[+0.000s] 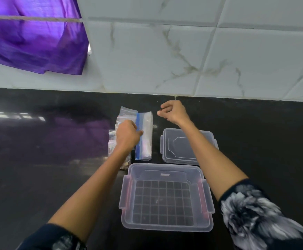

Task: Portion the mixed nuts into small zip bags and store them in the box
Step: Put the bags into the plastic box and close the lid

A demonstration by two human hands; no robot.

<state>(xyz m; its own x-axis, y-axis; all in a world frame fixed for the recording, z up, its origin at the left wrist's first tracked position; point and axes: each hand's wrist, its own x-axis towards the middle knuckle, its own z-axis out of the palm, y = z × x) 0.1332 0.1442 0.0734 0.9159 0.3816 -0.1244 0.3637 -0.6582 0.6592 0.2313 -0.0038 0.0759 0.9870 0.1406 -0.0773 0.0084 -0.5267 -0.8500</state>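
Nuts bags [119, 141] by open box [166, 197] for loading; left hand [128, 135] pinches blue-strip bag [144, 137], right hand [173, 111] curled, empty.

We record a glossy black counter [39, 159] meeting a wall of white marble-veined tiles [183, 51] along its far edge. A purple cloth [35, 42] hangs over a cord [39, 19] above the far left corner, its purple reflection showing in the counter surface.

A clear plastic box [166, 197] sat open and empty, nearest the person. Behind it to the left lay a blue-striped zip bag [145, 136] beside small zip bags [124, 114], one showing nuts [125, 164].
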